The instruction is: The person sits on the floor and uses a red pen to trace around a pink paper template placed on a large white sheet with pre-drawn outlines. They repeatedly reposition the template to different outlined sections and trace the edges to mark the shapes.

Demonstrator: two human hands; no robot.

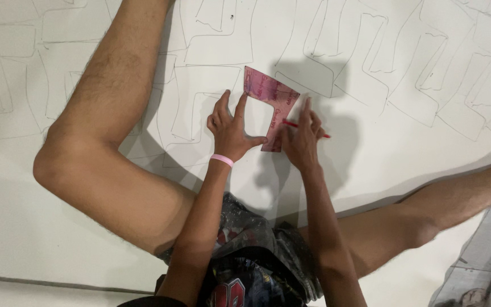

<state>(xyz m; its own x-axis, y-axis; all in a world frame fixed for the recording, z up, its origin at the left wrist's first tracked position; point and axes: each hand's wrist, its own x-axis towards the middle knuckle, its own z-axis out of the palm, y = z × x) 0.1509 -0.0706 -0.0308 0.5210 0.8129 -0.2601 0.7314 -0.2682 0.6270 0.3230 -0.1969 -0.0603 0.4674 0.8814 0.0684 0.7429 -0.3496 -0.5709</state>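
Bright even overhead light, soft grey shadows of hands and arms on the white sheet (382,170), slight softness, no glare

Both arms are bare from the shoulder down, with no sleeves in view. A thin pink wristband (221,160) circles the left wrist; the right wrist carries nothing. The left hand (229,128) and right hand (301,138) wear no gloves and no rings that can be made out. The legs are bare. Dark shorts (257,256) carry pale speckles and a red-and-white printed graphic on the front.
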